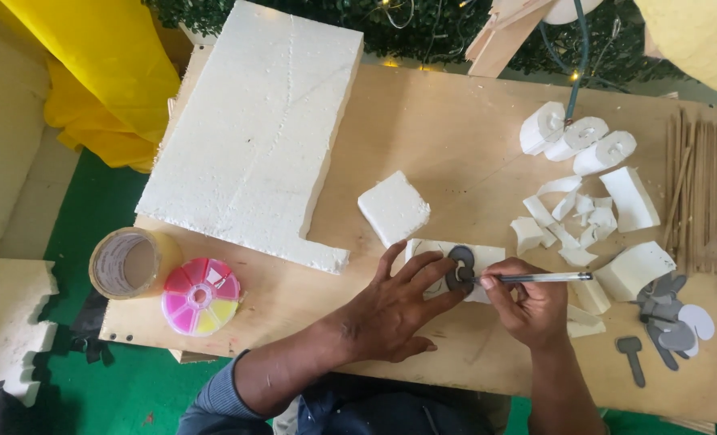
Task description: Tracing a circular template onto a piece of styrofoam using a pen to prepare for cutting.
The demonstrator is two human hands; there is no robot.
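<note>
Two hands work on the wooden counter (455,137): the left hand (394,310), fingers spread, should keep pressing the dark grey template (459,268) flat on the small white foam block (487,259) while the right hand (527,302), pinching a slim pen (539,278), hugs its edge.

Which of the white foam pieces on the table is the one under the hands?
The flat foam piece at the near edge, with a grey template on it; left hand presses it, right hand holds a pen.

Single head-worn view, looking steeply down from above the person onto the wooden table (423,121). Close range: both forearms enter from the bottom edge. Green floor (117,387) shows at left.
</note>
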